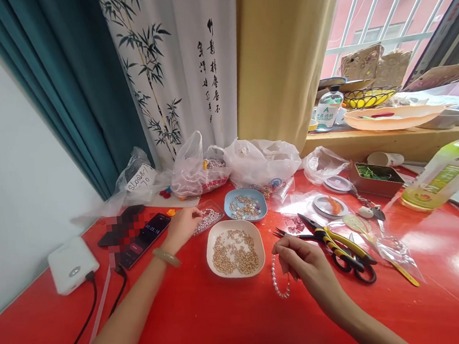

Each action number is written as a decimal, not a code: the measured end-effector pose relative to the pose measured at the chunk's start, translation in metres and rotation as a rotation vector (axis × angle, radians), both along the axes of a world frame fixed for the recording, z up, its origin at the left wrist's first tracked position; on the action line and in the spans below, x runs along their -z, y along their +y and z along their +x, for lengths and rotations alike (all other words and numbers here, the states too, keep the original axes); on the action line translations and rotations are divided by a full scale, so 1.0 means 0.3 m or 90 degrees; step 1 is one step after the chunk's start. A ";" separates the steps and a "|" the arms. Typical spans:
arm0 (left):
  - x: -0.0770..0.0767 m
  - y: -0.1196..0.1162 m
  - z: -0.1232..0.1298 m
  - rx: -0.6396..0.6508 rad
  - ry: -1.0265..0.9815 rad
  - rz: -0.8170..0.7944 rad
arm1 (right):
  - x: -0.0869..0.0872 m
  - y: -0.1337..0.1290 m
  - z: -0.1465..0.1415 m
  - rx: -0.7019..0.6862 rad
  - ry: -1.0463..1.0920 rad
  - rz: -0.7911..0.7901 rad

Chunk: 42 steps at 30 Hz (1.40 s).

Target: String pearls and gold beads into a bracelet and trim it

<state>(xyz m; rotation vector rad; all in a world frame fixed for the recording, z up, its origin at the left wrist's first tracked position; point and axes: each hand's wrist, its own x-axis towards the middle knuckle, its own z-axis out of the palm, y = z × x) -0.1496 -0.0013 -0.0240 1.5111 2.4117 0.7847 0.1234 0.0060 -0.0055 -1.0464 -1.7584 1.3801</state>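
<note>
My right hand [301,258] pinches the top of a pearl bead strand [280,286], which hangs in a loop just above the red table. Over the left edge of a small clear tray of pearl beads [210,217] is my left hand [184,226], its fingers bent together. Whatever those fingertips may hold is too small to make out. A jade-coloured bangle [167,257] circles the left wrist. Between the hands stands a white dish [212,268] of small gold beads. Behind it, a blue dish [227,204] contains mixed beads and charms.
Pliers [342,247], scissors [361,273] and a yellow tweezer-like tool [404,273] lie right of my right hand. A phone [146,239] and a white power bank [73,265] with cables are at left. Plastic bags [264,160] line the back; a bottle [440,173] stands at right.
</note>
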 end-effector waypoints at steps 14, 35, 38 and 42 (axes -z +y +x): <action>-0.065 0.193 0.099 0.224 0.238 -0.034 | 0.010 0.017 0.005 0.003 0.071 -0.050; -0.025 0.393 0.170 0.277 0.352 -0.150 | 0.023 0.031 0.007 -0.039 0.069 -0.083; -0.013 0.393 0.161 0.267 0.336 -0.134 | 0.020 0.031 0.005 -0.041 0.064 -0.085; 0.000 0.390 0.154 0.243 0.321 -0.115 | 0.018 0.028 0.005 -0.040 0.056 -0.087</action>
